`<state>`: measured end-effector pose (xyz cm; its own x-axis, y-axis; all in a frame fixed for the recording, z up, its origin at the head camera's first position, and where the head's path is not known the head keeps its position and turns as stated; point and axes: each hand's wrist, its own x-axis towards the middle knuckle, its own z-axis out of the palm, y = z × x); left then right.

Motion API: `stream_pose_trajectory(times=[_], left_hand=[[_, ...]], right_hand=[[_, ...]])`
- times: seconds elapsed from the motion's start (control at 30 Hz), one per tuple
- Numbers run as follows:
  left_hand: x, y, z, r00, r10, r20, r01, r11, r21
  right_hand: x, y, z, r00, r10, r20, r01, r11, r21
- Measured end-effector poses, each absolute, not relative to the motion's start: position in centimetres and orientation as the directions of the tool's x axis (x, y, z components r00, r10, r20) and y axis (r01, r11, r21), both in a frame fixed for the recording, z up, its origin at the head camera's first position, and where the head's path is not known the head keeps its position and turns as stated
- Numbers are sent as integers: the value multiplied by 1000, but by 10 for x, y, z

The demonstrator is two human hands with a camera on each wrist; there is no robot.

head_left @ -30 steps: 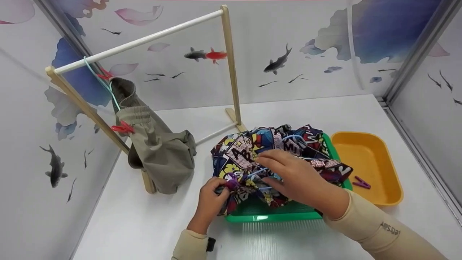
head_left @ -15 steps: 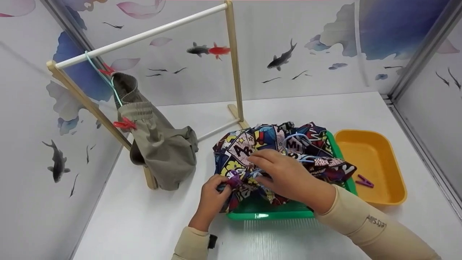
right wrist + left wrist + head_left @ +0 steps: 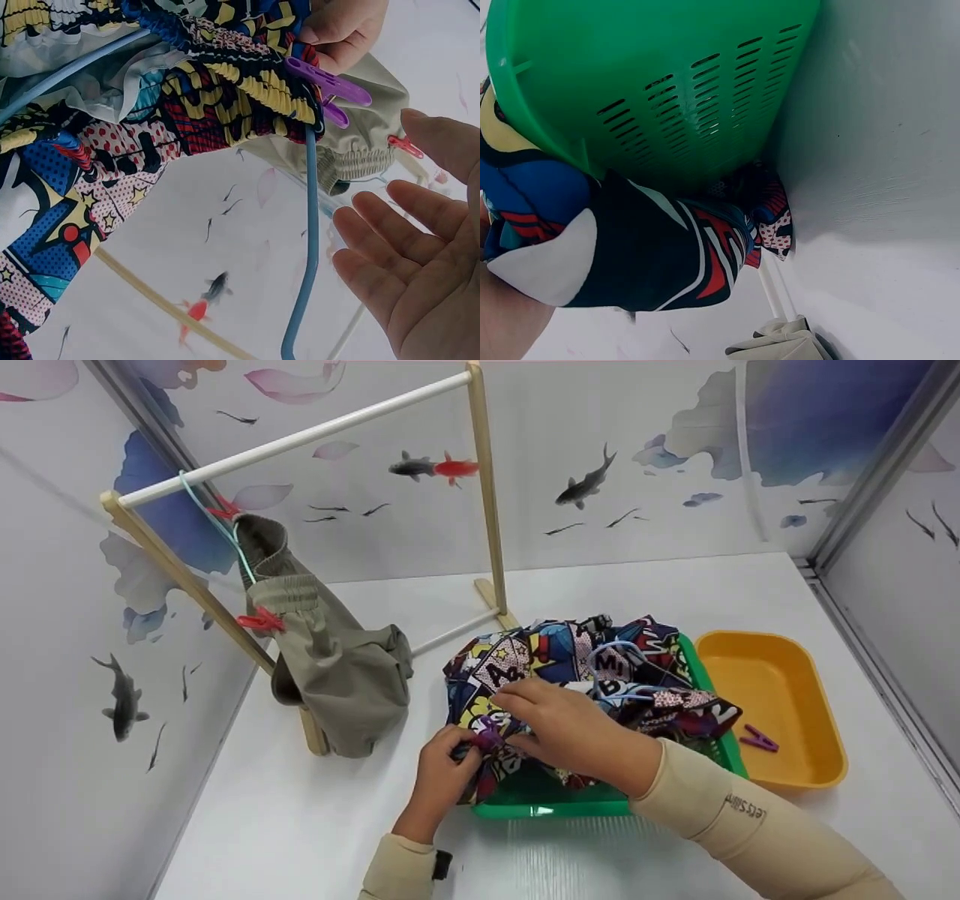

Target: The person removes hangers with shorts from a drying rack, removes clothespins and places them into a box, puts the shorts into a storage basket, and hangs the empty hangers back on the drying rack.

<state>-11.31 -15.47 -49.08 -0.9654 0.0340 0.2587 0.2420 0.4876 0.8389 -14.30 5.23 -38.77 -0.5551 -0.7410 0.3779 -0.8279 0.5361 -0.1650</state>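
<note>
Comic-print shorts (image 3: 555, 649) with a gathered elastic waistband lie bunched over a green basket (image 3: 555, 810). At their near left corner my left hand (image 3: 442, 765) grips the cloth by the waistband. A purple clothespin (image 3: 326, 86) is clipped on the waistband there, at the blue hanger (image 3: 309, 247), right by the left fingers. My right hand (image 3: 574, 727) hovers over the shorts beside that clothespin. In the right wrist view the right hand (image 3: 420, 255) has its fingers spread, with nothing in them. The left wrist view shows shorts fabric (image 3: 660, 247) hanging against the basket's slotted side.
To the left, a wood and white drying rack (image 3: 300, 439) bears khaki shorts (image 3: 337, 675) on a light green hanger, held by red clothespins (image 3: 261, 619). Right of the basket, a yellow tray (image 3: 765, 675) contains one purple clothespin (image 3: 759, 739). Printed walls enclose the table.
My right hand has moved left across the shorts, toward the left hand and the clothespin, uncovering more of the blue hanger. The left hand keeps its grip in place.
</note>
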Motion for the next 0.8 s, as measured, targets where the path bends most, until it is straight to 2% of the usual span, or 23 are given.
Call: stream_pose_trajectory(times=[0.43,0.8], left_hand=[[-111,-155,-492,-967,35,252,237,483,843],[-113,-155,-496,-948,37,315,290,505,813]], right_hand=[[-146,37,-390,-606,-742,286,-795,573,-198],[-151,30,-398,-629,-743,230,-776,581,-244]])
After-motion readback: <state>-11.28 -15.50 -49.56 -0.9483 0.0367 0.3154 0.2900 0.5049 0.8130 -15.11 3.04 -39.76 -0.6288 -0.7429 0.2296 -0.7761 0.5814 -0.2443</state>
